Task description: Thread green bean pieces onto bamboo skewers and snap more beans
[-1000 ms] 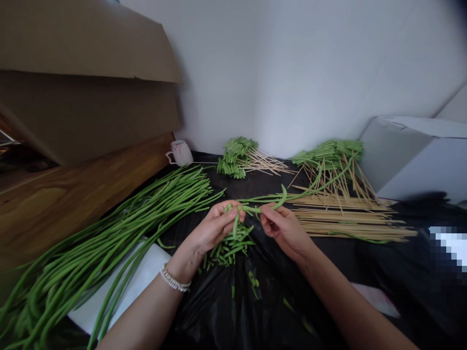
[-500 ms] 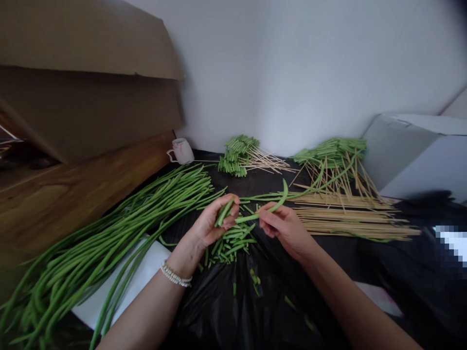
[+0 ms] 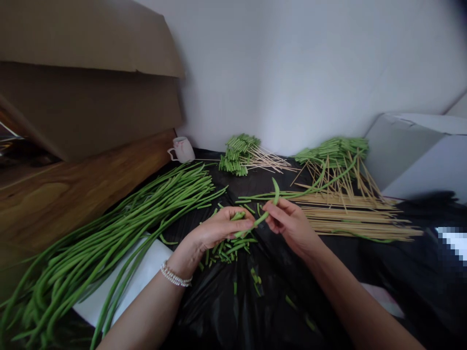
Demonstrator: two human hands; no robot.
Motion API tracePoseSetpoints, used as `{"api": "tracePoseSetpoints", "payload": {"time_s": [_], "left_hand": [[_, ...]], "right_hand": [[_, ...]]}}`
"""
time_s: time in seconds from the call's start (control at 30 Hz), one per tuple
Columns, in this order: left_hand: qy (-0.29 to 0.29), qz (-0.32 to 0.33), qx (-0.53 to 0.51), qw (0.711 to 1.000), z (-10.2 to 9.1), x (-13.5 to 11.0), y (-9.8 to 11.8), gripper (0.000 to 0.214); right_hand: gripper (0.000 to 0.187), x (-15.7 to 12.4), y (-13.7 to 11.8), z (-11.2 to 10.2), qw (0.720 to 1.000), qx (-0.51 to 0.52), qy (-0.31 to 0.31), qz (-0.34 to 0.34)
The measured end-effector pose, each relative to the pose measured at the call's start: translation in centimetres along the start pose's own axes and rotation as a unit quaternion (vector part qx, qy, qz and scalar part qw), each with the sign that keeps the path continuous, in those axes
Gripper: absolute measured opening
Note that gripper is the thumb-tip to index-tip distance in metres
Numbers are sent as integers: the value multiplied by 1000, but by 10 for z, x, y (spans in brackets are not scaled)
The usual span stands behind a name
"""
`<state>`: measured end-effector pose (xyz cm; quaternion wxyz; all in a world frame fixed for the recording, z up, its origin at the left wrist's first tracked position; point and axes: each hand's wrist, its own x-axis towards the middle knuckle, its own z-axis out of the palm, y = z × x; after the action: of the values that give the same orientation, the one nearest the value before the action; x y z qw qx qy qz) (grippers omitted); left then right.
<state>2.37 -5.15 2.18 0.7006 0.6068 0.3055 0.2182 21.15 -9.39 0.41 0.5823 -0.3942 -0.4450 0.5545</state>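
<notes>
My left hand (image 3: 219, 231) is closed around short cut pieces of green long bean, a beaded bracelet on its wrist. My right hand (image 3: 288, 223) pinches a long bean (image 3: 274, 194) that arcs up and trails away to the right over the skewers. The two hands meet above a small heap of cut bean pieces (image 3: 228, 248) on black plastic sheeting (image 3: 226, 311). A big pile of whole long beans (image 3: 109, 238) stretches from the middle to the lower left.
Bare bamboo skewers (image 3: 350, 216) lie to the right. Two stacks of skewered bean pieces (image 3: 237, 153) (image 3: 333, 150) sit at the back. A white mug (image 3: 181, 149) stands by the wall. A cardboard box (image 3: 83, 73) and wooden ledge (image 3: 73, 184) are left, a white box (image 3: 419, 150) right.
My left hand turned palm-down and lowered toward the heap of cut pieces, holding pieces. The right hand's bean has shifted slightly left, its free end now standing more upright.
</notes>
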Motion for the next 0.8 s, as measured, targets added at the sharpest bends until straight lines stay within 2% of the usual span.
{"api": "tracePoseSetpoints", "payload": {"time_s": [0.13,0.27,0.4,0.57,0.8], "left_hand": [[6,3,51,999,1,0,-2,32],[24,13,54,998,2,1,-3,31],[58,38,-3,998,1,4,-4,33],[81,61,-92,991,2,6,-5,32],[112,84,-151,979,6,11,-10,30]], "right_hand": [[23,-1,1,2,1000,-20,-12,0],[23,-1,2,3,1000,-20,-7,-8],[23,-1,1,3,1000,1,8,-12],[22,-2,2,5,1000,6,-4,-13],[22,-4,7,9,999,-31,-12,-43]]}}
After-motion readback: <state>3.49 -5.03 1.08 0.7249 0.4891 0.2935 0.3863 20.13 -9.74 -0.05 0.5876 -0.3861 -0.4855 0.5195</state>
